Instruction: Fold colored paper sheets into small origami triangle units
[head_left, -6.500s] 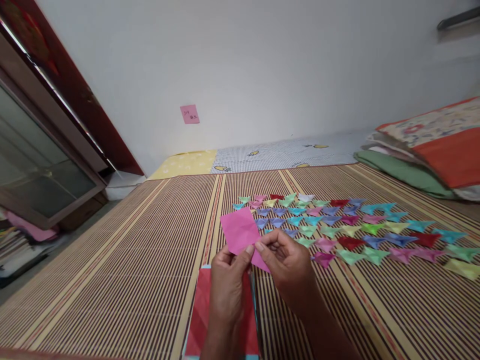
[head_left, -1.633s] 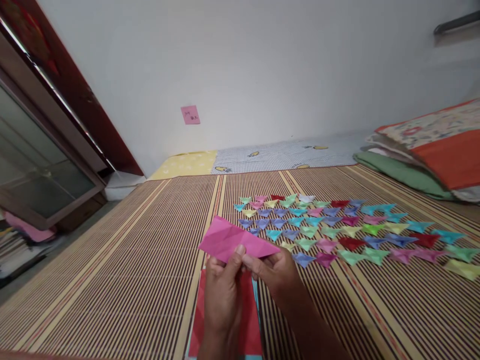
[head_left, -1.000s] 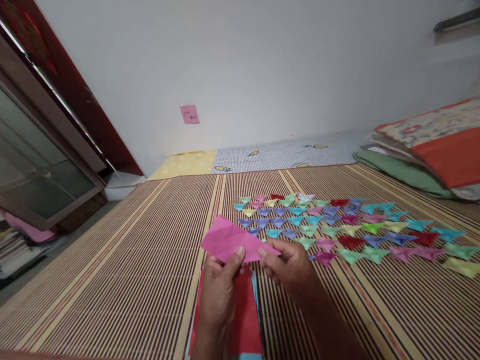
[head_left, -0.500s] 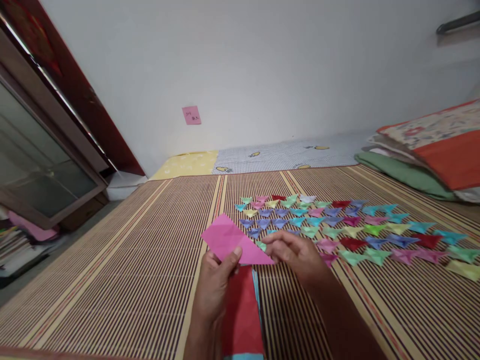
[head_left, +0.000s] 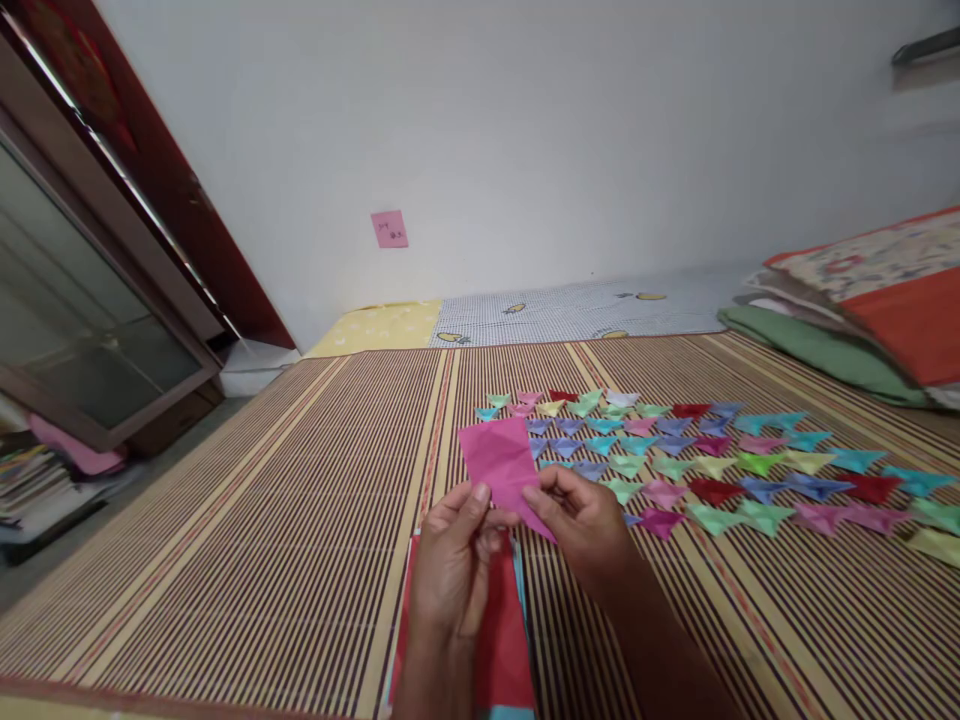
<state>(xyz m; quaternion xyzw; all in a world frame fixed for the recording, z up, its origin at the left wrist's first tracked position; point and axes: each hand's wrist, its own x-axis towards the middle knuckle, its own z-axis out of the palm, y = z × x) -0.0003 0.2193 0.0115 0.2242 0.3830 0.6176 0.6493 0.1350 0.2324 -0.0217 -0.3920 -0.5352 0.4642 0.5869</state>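
Observation:
A creased sheet of pink origami paper (head_left: 498, 452) is held up in front of me, tilted, between both hands. My left hand (head_left: 454, 550) pinches its lower left edge, the thumb on the near face. On the right side, my right hand (head_left: 581, 520) grips it between thumb and fingers. Below my left hand lies a stack of coloured paper (head_left: 506, 650), red on top with blue edges showing. Several rows of small folded paper shapes (head_left: 712, 465) in many colours spread to the right, beyond my right hand.
The striped mat (head_left: 262, 520) covers the surface under everything. Folded bedding (head_left: 885, 310) is piled at the right. A pink note (head_left: 389, 229) sticks to the white wall (head_left: 570, 140). On the left stand a glass-fronted door (head_left: 90, 300) and a pile of books (head_left: 37, 480).
The pink paper has turned and shifted right, its crease lines now facing me. My right hand has closed on its right side. The view has swung slightly left.

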